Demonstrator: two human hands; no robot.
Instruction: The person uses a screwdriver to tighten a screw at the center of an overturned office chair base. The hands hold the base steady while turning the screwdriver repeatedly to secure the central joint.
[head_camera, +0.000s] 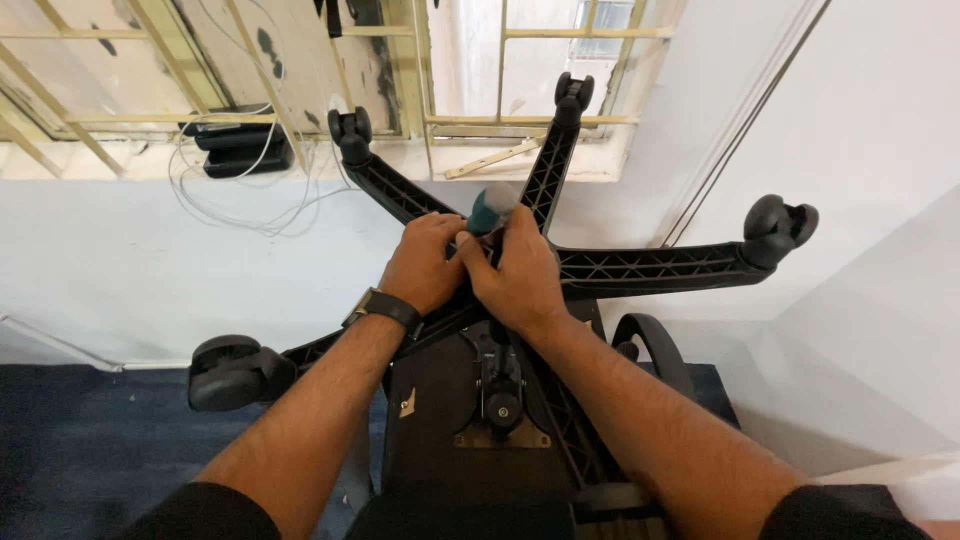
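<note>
Below the window, an upturned office chair shows its black five-armed star base (640, 268), castors pointing outward. At far left a castor (232, 372) sits just above the dark blue floor (80, 440); white cables (240, 190) and a black box (245, 148) lie on the sill behind. Left hand (425, 262), a dark watch (382, 308) at its wrist, curls over the hub. Right hand (515, 275) presses against it, both hands together, fingers closed round a teal-handled tool (488, 210) at the base's centre. Both forearms reach straight forward over the black seat underside (440, 420). At right stands a white wall (870, 150).
</note>
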